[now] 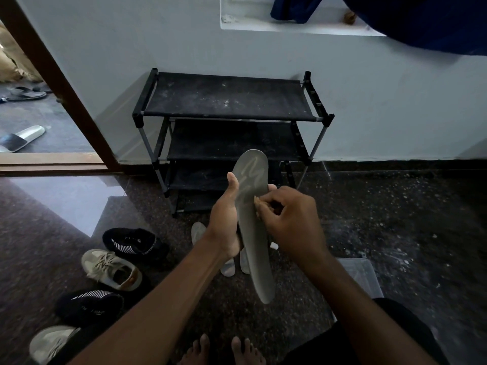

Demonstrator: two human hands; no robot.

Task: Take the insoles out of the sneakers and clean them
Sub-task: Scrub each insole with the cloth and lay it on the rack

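My left hand [226, 219] grips a grey-green insole [254, 233] upright in front of me, thumb along its left edge. My right hand [290, 219] pinches a small tan scrubbing piece [257, 204] against the insole's right edge; a white end [274, 245] sticks out below the hand. Other pale insoles [228, 267] lie on the floor behind my hands, partly hidden. At the left stand two black sneakers [131, 243] [89, 305] and two beige sneakers [110, 270] [50, 343].
A black three-tier shoe rack [229, 101] stands against the pale wall ahead. A clear plastic box [361, 280] sits on the dark speckled floor by my right forearm. An open doorway with sandals [21, 138] is at the far left. My bare feet [224, 351] are at the bottom.
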